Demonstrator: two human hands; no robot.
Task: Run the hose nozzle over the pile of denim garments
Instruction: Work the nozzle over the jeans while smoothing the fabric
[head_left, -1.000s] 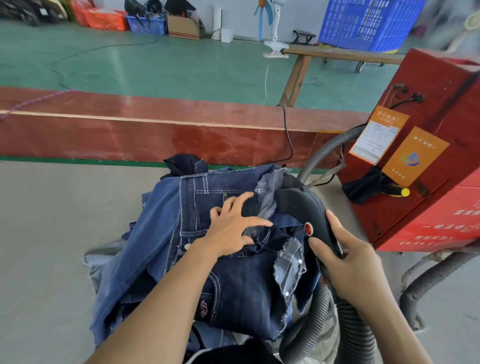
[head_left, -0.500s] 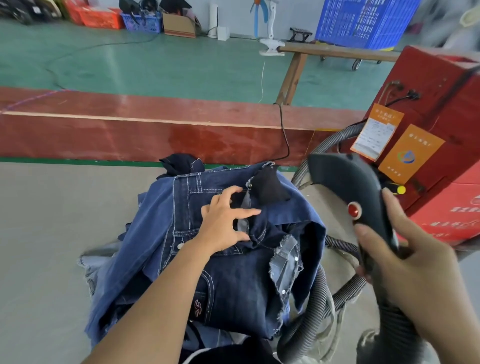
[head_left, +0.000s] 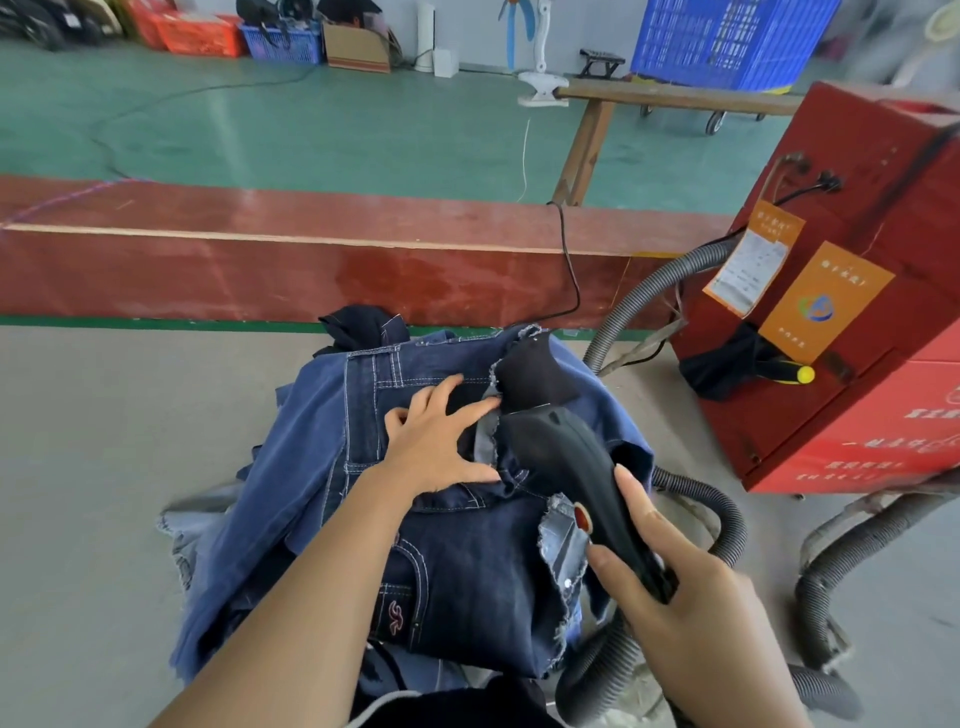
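Note:
A pile of dark and mid-blue denim garments (head_left: 322, 467) lies on the grey table in front of me. My left hand (head_left: 436, 441) rests flat on the top garment with fingers spread, pressing it down. My right hand (head_left: 675, 597) grips the handle of a black hose nozzle (head_left: 561, 447) with a red button. The nozzle lies low across the right side of the pile, its mouth pointing away from me beside my left fingertips, near a dark fabric flap (head_left: 535, 369). A grey ribbed hose (head_left: 602, 670) runs down from the handle.
A red machine box (head_left: 857, 332) with orange labels stands at the right, with ribbed hoses (head_left: 649, 296) looping around it. A red wooden ledge (head_left: 311, 270) borders the table's far edge. Beyond are a green floor, a wooden bench (head_left: 670, 96), crates and a blue basket (head_left: 727, 41).
My right hand has swung the nozzle from up at the right, down and left onto the pile beside my left hand. The left hand has stayed pressing on the denim.

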